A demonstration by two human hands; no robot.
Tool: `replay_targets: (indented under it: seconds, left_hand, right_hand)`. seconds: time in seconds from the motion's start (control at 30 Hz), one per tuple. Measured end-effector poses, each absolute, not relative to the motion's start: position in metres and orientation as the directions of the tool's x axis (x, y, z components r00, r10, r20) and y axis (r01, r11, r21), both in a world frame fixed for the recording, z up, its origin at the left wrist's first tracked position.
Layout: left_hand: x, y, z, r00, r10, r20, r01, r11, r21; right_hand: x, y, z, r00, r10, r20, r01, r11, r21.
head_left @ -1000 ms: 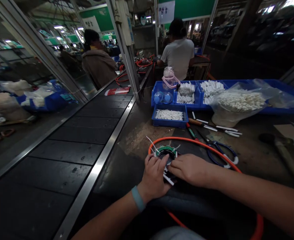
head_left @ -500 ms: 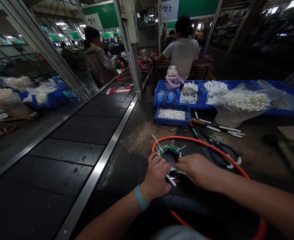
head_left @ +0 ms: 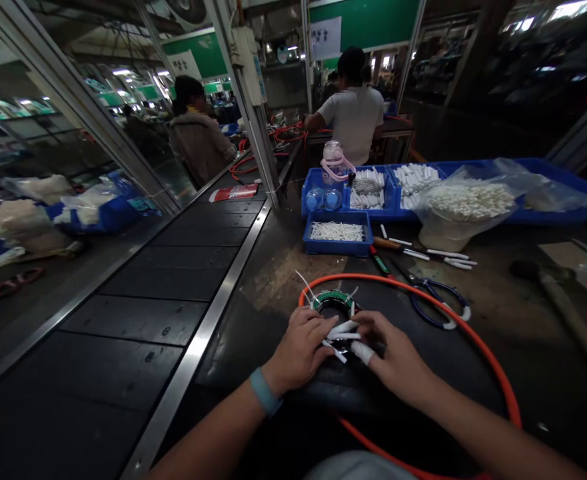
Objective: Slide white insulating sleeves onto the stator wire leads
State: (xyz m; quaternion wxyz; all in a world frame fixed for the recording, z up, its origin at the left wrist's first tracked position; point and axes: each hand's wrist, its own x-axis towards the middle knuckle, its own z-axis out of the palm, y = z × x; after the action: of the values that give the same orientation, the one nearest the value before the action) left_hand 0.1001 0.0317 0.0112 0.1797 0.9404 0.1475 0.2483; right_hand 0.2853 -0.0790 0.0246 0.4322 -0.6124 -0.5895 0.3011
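Observation:
A round green-and-black ring part [head_left: 334,301] with thin white leads lies on the dark bench in front of me. My left hand [head_left: 298,350], with a blue band on its wrist, rests against the ring's near left side, fingers curled on it. My right hand [head_left: 393,357] sits at the ring's near right and pinches short white tubes [head_left: 346,328] over the ring's near edge. An orange hose [head_left: 453,320] loops around both hands and the ring.
A black conveyor belt [head_left: 138,313] with a metal rail runs along the left. Blue bins [head_left: 338,247] of white tubes, a plastic bag of tubes [head_left: 466,200], a water bottle [head_left: 336,160], blue-handled scissors [head_left: 436,300] and a mallet [head_left: 558,293] sit beyond. Two people work farther back.
My right hand has drawn back toward me and now shows white tubes between its fingers over the ring. The left hand stays on the ring. The view shifted slightly.

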Motion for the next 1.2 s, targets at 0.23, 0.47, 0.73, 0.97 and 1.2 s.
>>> replay_targets:
  seconds: [0.23,0.47,0.73,0.97,1.2]
  left_hand:
    - [0.115,0.018,0.002,0.701,0.490,0.518,0.289,-0.860,0.421]
    - [0.117,0.014,0.009,0.699,0.543,0.465,0.369,-0.831,0.415]
    - [0.122,0.013,0.011,0.686,0.568,0.455,0.392,-0.815,0.426]
    - [0.108,0.020,0.020,0.826,0.444,0.348,0.296,-0.866,0.403]
    - [0.113,0.007,0.016,0.785,0.523,0.331,0.423,-0.844,0.330]
  right_hand:
    - [0.266,-0.102,-0.016,0.345,0.831,0.436,0.588,0.170,-0.790]
    - [0.270,-0.105,-0.009,0.115,0.793,0.598,0.752,0.324,-0.574]
    - [0.269,-0.106,-0.001,0.080,0.821,0.566,0.694,0.362,-0.623]
    - [0.268,-0.094,0.018,0.047,0.920,0.389,0.929,0.102,-0.355]
    - [0.254,-0.085,0.018,0.161,0.885,0.437,0.875,0.077,-0.479]
